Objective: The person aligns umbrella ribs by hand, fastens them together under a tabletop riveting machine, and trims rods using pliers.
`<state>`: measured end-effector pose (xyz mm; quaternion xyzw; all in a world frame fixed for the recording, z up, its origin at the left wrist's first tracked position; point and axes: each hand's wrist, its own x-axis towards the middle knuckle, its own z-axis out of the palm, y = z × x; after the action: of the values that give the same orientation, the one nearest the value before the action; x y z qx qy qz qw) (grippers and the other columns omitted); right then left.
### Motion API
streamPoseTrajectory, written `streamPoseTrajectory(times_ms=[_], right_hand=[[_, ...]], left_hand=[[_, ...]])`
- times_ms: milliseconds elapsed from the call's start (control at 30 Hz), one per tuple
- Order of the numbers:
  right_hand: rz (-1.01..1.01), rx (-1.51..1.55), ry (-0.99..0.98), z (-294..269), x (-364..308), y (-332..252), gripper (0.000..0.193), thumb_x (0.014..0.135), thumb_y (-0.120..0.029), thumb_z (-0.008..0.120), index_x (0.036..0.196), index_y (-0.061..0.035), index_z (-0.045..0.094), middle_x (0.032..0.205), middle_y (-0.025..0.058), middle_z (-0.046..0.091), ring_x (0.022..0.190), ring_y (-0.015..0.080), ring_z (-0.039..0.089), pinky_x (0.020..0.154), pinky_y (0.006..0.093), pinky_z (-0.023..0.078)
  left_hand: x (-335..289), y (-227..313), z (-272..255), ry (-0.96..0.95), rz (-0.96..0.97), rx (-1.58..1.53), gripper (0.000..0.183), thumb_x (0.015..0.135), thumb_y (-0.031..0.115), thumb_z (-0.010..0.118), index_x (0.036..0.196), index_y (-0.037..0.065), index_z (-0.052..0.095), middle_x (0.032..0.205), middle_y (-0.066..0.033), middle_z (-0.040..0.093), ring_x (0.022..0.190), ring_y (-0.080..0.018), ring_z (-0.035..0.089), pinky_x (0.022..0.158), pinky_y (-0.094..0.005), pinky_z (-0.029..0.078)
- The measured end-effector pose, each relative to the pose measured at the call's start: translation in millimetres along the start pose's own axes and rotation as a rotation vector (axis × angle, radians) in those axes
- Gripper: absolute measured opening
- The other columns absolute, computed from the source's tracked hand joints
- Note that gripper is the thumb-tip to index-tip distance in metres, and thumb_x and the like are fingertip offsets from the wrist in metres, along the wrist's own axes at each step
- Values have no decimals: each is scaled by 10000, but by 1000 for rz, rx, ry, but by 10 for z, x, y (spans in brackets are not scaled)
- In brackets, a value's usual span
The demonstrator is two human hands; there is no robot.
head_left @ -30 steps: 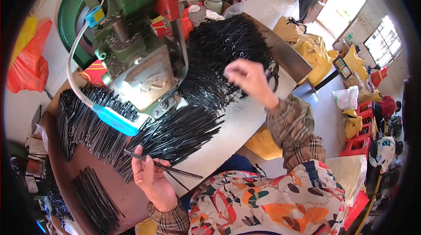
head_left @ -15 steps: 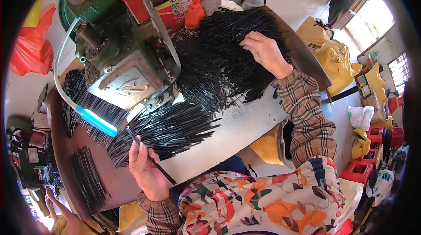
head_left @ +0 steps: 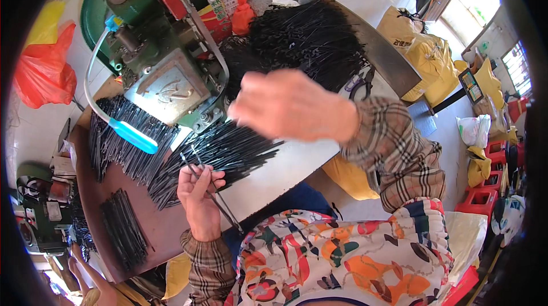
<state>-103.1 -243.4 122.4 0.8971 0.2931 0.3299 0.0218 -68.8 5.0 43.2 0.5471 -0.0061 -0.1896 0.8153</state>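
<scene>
My left hand (head_left: 200, 200) is pinched around thin black strips (head_left: 229, 213), seemingly two, held slanting with their pale-tipped upper ends near the press machine. My right hand (head_left: 291, 106) is blurred by motion between the machine and the large heap of black strips (head_left: 308, 35); whether it holds anything is hidden. The green press machine (head_left: 171, 86) stands over the table, and beside its head glows a blue-white lamp (head_left: 134, 136) on a bent arm. Right below the machine, close to my left fingers, lies a pile of black strips (head_left: 234, 155).
A neat bundle of black strips (head_left: 123, 229) lies on the table's left part, with another pile (head_left: 128, 146) behind the lamp. Black-handled scissors (head_left: 361, 86) rest near my right sleeve. Yellow sacks (head_left: 434, 72) and red stools (head_left: 478, 200) stand right of the table (head_left: 288, 175).
My right hand has come from the large heap leftward and nearer, toward the machine. My left hand now holds seemingly two strips where one showed before. The whole view has shifted slightly.
</scene>
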Motion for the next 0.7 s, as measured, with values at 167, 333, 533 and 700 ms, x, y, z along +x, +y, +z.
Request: streamPoseTrajectory(times_ms=[167, 333, 533, 700], right_hand=[[332, 603, -145, 221, 188, -600, 159, 894, -197, 607, 945, -52, 565, 766, 95, 606, 707, 179, 618, 549, 325, 474], [703, 1033, 123, 1176, 25, -648, 186, 915, -91, 559, 1086, -17, 564, 725, 116, 610, 646, 140, 612, 593, 302, 472], [1145, 1530, -51, 1182, 231, -696, 195, 937, -143, 609, 1022, 32, 594, 723, 56, 625, 472, 71, 531, 424, 205, 418], [1237, 1723, -43, 1239, 236, -645, 252, 962, -195, 578, 1051, 41, 592, 818, 65, 648, 632, 93, 623, 544, 203, 512]], left_hand=[[155, 48, -63, -80, 34, 15, 146, 918, 20, 572, 1050, 7, 512, 862, -75, 616, 743, -170, 659, 625, -245, 526], [346, 28, -43, -65, 10, 26, 357, 876, -1, 628, 1206, -62, 507, 902, -124, 651, 719, -175, 673, 590, -227, 529], [479, -24, -140, -57, 31, 14, 356, 876, 13, 629, 1216, -66, 557, 820, -95, 667, 677, -132, 655, 562, -208, 508], [530, -65, -212, -116, 30, 24, 403, 875, 24, 608, 1260, -74, 540, 787, -59, 640, 628, -92, 604, 541, -193, 476]])
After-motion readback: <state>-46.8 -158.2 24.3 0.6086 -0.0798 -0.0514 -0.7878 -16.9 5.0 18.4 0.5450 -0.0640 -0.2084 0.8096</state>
